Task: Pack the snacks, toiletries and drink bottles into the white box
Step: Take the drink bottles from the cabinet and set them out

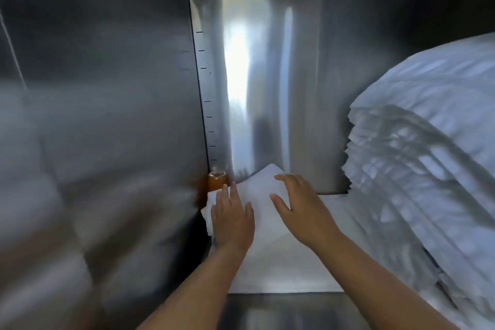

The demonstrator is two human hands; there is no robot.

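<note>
Brushed stainless steel lines the cabinet: a dull grey side wall (107,88) at 9 o'clock and a shinier back wall (267,61) at 12 o'clock carrying a bright streak of glare. A narrow steel strip (203,88) cut with short horizontal slots runs down the corner where they meet.

The white box (267,262) lies on the shelf at 6 o'clock. It shows as a flat, matte, smooth white top, and what is inside cannot be seen. Its long axis runs from 6 toward 12 o'clock, with one sharp far corner pointing at 12 o'clock against the back wall.

At the box's 10 o'clock, tight in the steel corner, stands a small amber container (216,182) with a clear, glassy rim. It is too blurred to tell whether it is a bottle.

At 3 o'clock a tall stack of folded white linen (415,169), soft and ridged at its edges, bulges toward the box.

The left hand (231,218) is palm down over the box's left side, fingers straight and close together, thumb held apart. The right hand (300,209) is over the far corner, fingers spread and lightly curved. Whether either hand touches the surface cannot be told.
</note>
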